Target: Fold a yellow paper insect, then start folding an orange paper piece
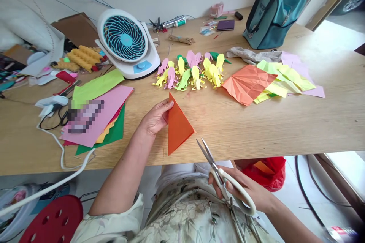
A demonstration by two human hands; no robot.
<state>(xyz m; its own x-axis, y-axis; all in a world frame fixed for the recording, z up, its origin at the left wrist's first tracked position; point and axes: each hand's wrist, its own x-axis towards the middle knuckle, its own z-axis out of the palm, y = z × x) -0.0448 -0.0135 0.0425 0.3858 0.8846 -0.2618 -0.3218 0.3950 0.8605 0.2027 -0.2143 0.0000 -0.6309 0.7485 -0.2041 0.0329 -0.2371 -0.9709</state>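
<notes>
A folded orange paper triangle [179,127] is pinched at its upper edge between the thumb and fingers of my left hand [158,115], above the table's front part. My right hand [230,184] grips white-handled scissors [211,155] near my lap, fingers through the loops. The scissor blades are slightly apart and point up and left toward the triangle, not touching it. Beyond my left hand lies a cluster of cut paper shapes [196,70] in yellow, pink and green. An unfolded, creased orange sheet [249,85] rests to their right.
On the left are stacked coloured sheets [114,97], a white fan [128,45] and a power strip with cables [53,102]. Yellow, green and lilac paper pieces [288,79] lie at the right, before a teal bag [275,19]. A red plastic bag [270,174] sits below the table edge.
</notes>
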